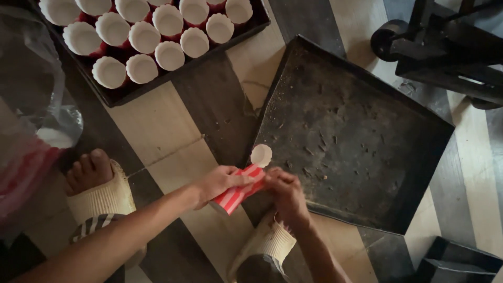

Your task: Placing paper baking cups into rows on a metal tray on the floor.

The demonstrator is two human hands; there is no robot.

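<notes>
My left hand [220,182] grips a red-and-white striped stack of paper baking cups [238,193] over the near corner of the dark, crumb-flecked metal tray [361,141]. My right hand [285,196] pinches its top end, fingertips hidden. One white cup [261,155] sits just above, and the filled tray of cups [157,31] is cut off at the top.

The tray of cups [251,23] runs off the top edge, so its far rows and full count cannot be told. A plastic bag [31,94] at the left is cut by the edge and blurred — its contents are unclear beyond red-and-white stripes. The left hand [220,183] covers part of the stack of liners [238,194]; how many liners it holds is too fine to tell. The right hand [285,199] hides its own fingertips — its grip is unclear. The right foot [264,249] lies mostly under that wrist. A dark frame [445,47] at upper right is cut off and unidentifiable, as is the dark box [461,262] at the bottom corner.
</notes>
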